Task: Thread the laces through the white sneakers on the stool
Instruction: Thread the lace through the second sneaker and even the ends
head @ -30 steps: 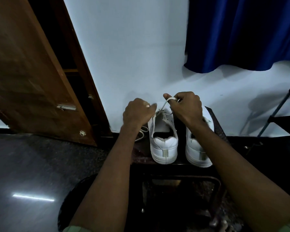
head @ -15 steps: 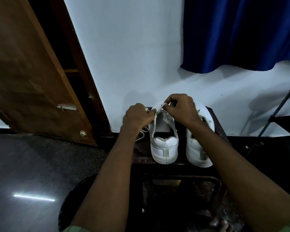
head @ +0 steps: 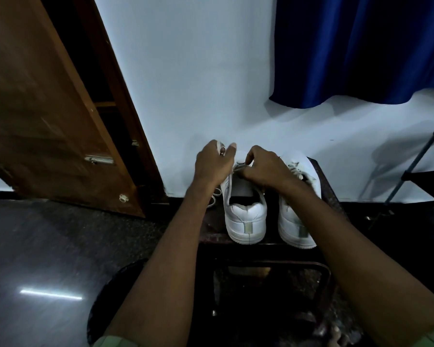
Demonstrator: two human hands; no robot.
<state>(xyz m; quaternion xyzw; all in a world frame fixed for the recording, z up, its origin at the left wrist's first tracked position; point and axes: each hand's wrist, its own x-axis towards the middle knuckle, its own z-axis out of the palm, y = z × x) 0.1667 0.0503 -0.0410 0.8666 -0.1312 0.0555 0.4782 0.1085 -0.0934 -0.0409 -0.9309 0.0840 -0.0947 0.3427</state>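
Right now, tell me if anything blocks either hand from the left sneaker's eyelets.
Nothing visible does. Both hands are already at the left sneaker: the right hand pinches the lace over its tongue, and the left hand is at its left edge. The right sneaker stands apart, beside it.

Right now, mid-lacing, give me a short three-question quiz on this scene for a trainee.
1. True or false: both hands are working at the left white low-top sneaker.
2. Multiple choice: the right white low-top sneaker stands A) on the dark floor, B) on the dark stool beside the other, C) in the person's lap.
3. Fill in: the loose white lace lies on the stool to the ____ of the left sneaker.

Key
1. True: the left hand and right hand meet over its tongue.
2. B.
3. Left.
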